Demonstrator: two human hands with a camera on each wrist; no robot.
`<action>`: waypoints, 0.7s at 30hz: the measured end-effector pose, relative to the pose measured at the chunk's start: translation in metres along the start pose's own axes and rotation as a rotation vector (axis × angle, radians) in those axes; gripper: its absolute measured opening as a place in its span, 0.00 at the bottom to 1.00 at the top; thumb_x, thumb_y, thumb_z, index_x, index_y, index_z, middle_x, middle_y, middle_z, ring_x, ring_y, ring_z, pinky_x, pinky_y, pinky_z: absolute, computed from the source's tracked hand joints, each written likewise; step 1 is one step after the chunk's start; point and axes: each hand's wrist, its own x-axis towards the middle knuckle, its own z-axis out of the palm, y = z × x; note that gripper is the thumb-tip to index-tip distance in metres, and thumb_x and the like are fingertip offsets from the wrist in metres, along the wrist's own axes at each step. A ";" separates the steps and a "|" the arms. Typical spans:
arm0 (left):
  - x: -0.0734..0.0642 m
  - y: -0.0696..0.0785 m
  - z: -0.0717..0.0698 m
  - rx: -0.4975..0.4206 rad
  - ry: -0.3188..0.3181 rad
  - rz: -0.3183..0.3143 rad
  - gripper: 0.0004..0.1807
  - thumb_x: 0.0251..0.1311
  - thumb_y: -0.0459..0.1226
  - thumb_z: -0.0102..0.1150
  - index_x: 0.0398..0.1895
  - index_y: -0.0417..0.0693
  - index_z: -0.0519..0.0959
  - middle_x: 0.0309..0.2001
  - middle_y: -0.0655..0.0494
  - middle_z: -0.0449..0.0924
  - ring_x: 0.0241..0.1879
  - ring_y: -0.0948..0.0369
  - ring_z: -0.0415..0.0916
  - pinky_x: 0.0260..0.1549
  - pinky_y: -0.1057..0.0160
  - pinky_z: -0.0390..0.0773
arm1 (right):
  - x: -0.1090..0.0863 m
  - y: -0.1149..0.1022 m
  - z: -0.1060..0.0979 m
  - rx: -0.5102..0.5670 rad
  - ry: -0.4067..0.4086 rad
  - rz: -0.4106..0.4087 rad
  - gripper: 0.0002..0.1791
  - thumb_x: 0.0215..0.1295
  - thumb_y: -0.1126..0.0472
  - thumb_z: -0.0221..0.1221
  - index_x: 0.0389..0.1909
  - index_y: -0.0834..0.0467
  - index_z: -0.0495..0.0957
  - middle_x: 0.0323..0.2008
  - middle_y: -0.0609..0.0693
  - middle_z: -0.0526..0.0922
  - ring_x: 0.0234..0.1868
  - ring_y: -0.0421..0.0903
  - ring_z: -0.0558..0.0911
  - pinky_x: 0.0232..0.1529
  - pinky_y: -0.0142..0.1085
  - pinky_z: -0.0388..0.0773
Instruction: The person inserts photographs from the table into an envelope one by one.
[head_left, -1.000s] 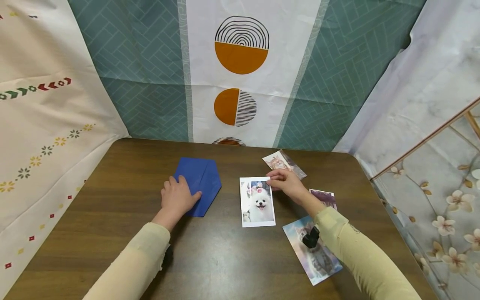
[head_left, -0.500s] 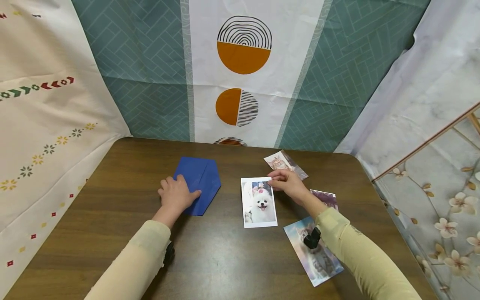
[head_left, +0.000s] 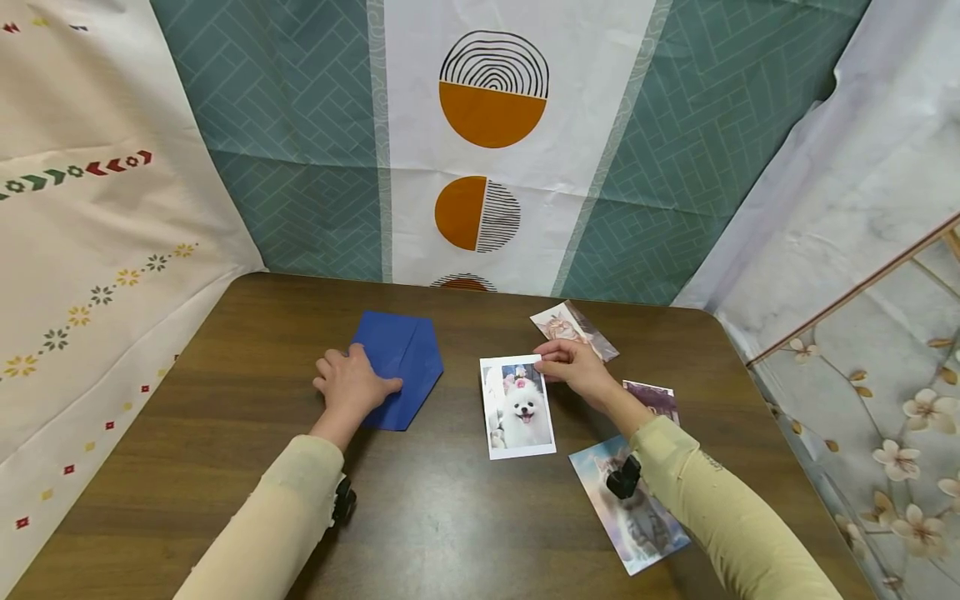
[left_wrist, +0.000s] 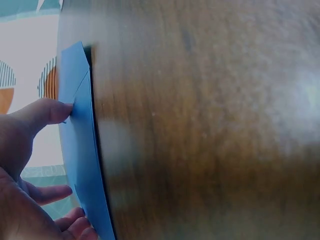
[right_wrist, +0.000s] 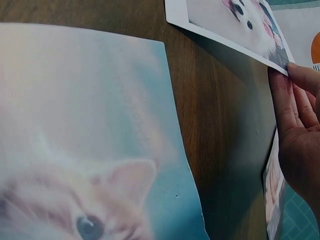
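Note:
On the left of the table lies a blue paper envelope [head_left: 405, 358] with its folded flap side up. My left hand [head_left: 352, 385] rests on its left part, fingers spread; thumb and fingertips touch the paper in the left wrist view, where the envelope [left_wrist: 82, 145] appears edge-on. Between thumb and fingers, my right hand [head_left: 576, 371] pinches the upper right corner of a white-bordered photo card [head_left: 519, 408] of a fluffy white dog. The right wrist view shows that dog card [right_wrist: 235, 30] tilted, its near edge raised off the table.
A larger kitten picture [head_left: 630, 508] lies under the right forearm. A purple-toned card [head_left: 652, 398] is partly covered by that arm. Behind the right hand sits a cat card [head_left: 562, 323] with a clear sleeve. Patterned cloth [head_left: 315, 150] hangs behind the wooden table [head_left: 450, 517].
The dog card has shifted very slightly while staying in the right hand. Otherwise the hands hold almost the same places; the whole view drifts a little to the right.

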 end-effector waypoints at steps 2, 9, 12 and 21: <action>0.001 0.000 0.000 -0.015 0.004 -0.011 0.53 0.56 0.51 0.79 0.74 0.26 0.64 0.63 0.18 0.60 0.64 0.27 0.55 0.58 0.29 0.62 | -0.001 0.000 0.000 -0.001 0.001 -0.001 0.15 0.72 0.71 0.66 0.56 0.73 0.80 0.41 0.49 0.89 0.43 0.40 0.88 0.47 0.36 0.87; 0.003 0.000 0.000 -0.041 -0.011 -0.031 0.53 0.55 0.50 0.79 0.75 0.28 0.63 0.64 0.17 0.58 0.65 0.27 0.53 0.59 0.28 0.60 | -0.003 0.000 0.000 -0.013 0.010 -0.001 0.15 0.72 0.71 0.66 0.55 0.73 0.80 0.39 0.49 0.89 0.42 0.40 0.87 0.46 0.36 0.87; 0.004 0.000 -0.001 -0.042 -0.013 -0.034 0.54 0.55 0.50 0.79 0.76 0.28 0.62 0.65 0.17 0.57 0.66 0.26 0.52 0.60 0.28 0.59 | -0.003 0.000 0.000 -0.016 0.015 0.006 0.15 0.72 0.71 0.66 0.55 0.72 0.81 0.40 0.49 0.89 0.42 0.40 0.87 0.46 0.36 0.87; 0.004 0.003 -0.003 -0.074 -0.002 -0.021 0.57 0.53 0.48 0.80 0.79 0.32 0.59 0.67 0.17 0.55 0.67 0.26 0.49 0.62 0.28 0.56 | -0.005 -0.001 -0.005 -0.037 0.014 -0.009 0.16 0.72 0.69 0.67 0.56 0.72 0.81 0.40 0.49 0.89 0.42 0.40 0.87 0.47 0.35 0.87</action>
